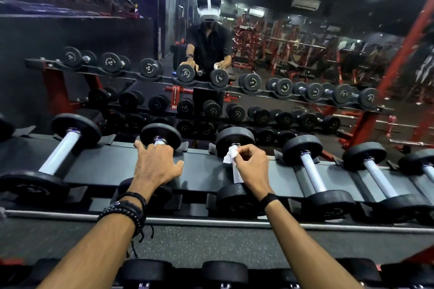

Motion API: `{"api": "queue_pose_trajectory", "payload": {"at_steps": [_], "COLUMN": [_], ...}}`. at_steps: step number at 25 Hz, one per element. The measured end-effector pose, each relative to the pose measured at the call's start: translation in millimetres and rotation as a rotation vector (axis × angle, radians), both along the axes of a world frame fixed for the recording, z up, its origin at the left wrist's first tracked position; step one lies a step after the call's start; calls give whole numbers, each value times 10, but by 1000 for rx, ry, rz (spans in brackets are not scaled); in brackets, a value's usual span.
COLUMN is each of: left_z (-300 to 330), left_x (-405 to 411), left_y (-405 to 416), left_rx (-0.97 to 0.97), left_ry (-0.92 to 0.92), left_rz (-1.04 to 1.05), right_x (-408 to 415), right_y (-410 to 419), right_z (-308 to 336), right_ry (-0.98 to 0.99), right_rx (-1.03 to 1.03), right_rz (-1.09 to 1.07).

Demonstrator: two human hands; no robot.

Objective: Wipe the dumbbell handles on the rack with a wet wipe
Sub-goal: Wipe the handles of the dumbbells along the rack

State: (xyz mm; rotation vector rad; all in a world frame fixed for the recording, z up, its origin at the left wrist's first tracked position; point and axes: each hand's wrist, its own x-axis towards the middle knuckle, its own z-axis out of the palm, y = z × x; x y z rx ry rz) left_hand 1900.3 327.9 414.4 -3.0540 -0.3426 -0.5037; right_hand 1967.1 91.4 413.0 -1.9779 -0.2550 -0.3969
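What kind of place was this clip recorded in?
A gym, most likely its free-weights area: rows of dumbbells on a rack, a wall mirror, and red weight machines reflected behind.

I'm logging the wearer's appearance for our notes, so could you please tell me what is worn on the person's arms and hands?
Both forearms are bare, with no sleeves in view. The left wrist carries a stack of black beaded and corded bracelets with loose cord ends hanging down. The left hand has a ring on one finger. The right wrist wears one plain black band.
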Motion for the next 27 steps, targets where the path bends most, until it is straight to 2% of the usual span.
{"api": "queue_pose_trajectory", "payload": {"at_steps": [5, 12, 19, 23, 27], "left_z": [-17, -57, -62, -245, -404], "left_x": [-12, -37, -214, -629, -1234], "left_y": [-12, -16, -14, -56, -24], "left_rx": [22, 9, -117, -63, -52], "left_ry": [36, 16, -70, -124, 0], "left_rz": [-11, -18, -35, -106, -229], "right_x": [-86, -152, -108, -273, -779], "right_y": [-47, 28, 44, 81, 116], "right_z": [89, 35, -59, 79, -95], "right_ry": [-77, -357, -383, -469, -461], "right_rx": [-96, -291, -452, -650, -616], "right_rz": [-41, 6, 69, -2, 275]}}
